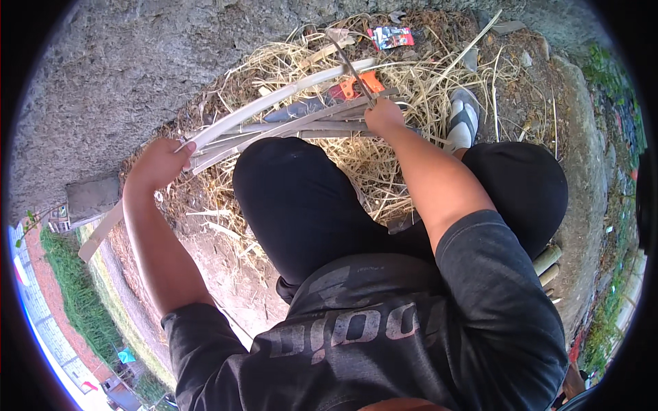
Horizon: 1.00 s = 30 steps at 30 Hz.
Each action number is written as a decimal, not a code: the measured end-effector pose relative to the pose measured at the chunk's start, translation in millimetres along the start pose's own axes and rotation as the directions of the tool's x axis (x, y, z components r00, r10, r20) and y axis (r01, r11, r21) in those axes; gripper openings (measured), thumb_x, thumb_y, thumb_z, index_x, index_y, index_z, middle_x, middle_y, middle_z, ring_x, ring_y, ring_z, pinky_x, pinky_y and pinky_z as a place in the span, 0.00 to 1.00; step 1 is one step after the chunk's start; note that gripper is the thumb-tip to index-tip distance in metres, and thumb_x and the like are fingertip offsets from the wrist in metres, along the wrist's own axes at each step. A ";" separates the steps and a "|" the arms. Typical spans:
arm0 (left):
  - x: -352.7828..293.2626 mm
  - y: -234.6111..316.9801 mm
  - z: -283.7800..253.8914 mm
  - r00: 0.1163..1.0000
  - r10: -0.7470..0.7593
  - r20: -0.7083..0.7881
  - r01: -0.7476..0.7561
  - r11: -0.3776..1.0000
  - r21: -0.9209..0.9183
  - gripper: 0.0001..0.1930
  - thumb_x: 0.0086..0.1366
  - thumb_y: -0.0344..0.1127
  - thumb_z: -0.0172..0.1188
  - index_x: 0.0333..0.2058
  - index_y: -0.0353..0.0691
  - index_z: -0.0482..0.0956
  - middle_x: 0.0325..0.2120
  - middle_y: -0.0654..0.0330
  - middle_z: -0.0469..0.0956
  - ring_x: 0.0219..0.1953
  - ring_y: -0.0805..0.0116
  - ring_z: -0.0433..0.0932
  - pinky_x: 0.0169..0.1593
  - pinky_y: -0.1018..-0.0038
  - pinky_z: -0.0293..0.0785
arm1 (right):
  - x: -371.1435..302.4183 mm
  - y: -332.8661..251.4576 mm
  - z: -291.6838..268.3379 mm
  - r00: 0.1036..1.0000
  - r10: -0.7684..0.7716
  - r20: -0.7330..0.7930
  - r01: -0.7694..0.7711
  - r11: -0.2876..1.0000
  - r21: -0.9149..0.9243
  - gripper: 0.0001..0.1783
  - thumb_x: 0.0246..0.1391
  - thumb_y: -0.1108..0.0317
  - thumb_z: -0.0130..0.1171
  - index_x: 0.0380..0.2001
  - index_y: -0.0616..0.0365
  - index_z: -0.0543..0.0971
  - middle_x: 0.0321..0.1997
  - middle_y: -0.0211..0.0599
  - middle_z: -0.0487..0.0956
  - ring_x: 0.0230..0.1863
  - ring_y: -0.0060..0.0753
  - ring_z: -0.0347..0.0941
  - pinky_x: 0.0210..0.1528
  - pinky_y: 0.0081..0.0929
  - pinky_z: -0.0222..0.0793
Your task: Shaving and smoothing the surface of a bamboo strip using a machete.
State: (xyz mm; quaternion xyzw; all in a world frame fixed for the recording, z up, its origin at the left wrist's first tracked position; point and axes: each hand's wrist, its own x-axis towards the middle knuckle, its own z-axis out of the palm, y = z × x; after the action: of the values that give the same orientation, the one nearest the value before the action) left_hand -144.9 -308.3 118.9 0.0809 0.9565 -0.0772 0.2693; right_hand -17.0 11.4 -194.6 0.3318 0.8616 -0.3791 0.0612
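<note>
We have a bundle of pale bamboo strips [274, 122] lying across our knees, running from about 9 o'clock up toward 12 o'clock. Both hands are on it. Our left hand [161, 164] is clamped around the strips at the 9 o'clock end, fingers wrapped over the top. Our right hand [384, 115] is closed on them near 12 o'clock, with one thin strip [349, 65] rising out of the fist toward the top of the view.

We judge the step in hand to be gathering and holding the strips together as one sheaf. They fan apart between our hands, so they are not yet tight. Whatever move comes next calls for a steady left grip, so the bundle does not splay, and for fine work from the right fingers on that thin strip.

An orange-handled knife [343, 92] lies in the straw [356, 168] just beyond the bundle, near our right hand (its blade partly hidden under the strips).

We see no true container. The nearest thing to one is a small red packet [391, 36] on the straw at 12 o'clock, and we cannot tell what is in it. A grey block [92, 197] sits at 9 o'clock, under the long ends of the strips. Our sandalled foot [465, 120] rests at 1 o'clock, and a few bamboo poles [548, 264] poke out at 4 o'clock.
</note>
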 end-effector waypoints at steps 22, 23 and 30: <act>8.6 -34.1 55.2 0.985 -0.052 0.164 0.081 0.981 -0.175 0.24 0.70 0.53 0.53 0.28 0.35 0.79 0.15 0.65 0.71 0.15 0.76 0.67 0.21 0.76 0.64 | -34.8 -11.4 19.6 0.967 -0.213 0.140 0.224 0.972 -0.069 0.13 0.55 0.60 0.56 0.41 0.54 0.77 0.40 0.49 0.82 0.45 0.53 0.78 0.48 0.48 0.73; 7.8 -35.8 55.9 0.986 -0.053 0.158 0.081 0.981 -0.174 0.24 0.70 0.54 0.54 0.28 0.35 0.80 0.15 0.64 0.71 0.15 0.76 0.67 0.21 0.76 0.64 | -26.2 0.3 21.2 0.990 -0.107 0.097 0.114 0.991 -0.071 0.14 0.56 0.59 0.55 0.42 0.55 0.77 0.41 0.49 0.82 0.46 0.54 0.78 0.49 0.48 0.73; 1.9 -25.5 44.2 0.993 -0.058 0.100 0.071 0.988 -0.136 0.25 0.69 0.55 0.53 0.26 0.36 0.80 0.16 0.63 0.73 0.18 0.73 0.69 0.26 0.70 0.66 | -28.1 -10.2 1.1 0.998 -0.053 -0.016 0.053 0.998 0.032 0.25 0.60 0.47 0.51 0.43 0.60 0.76 0.37 0.51 0.82 0.43 0.54 0.79 0.47 0.48 0.73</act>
State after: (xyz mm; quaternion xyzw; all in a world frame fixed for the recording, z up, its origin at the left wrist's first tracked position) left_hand -129.3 -341.4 83.3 0.0272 0.9477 -0.0226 0.3172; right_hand -1.7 -9.1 -179.1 0.3126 0.8643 -0.3920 0.0394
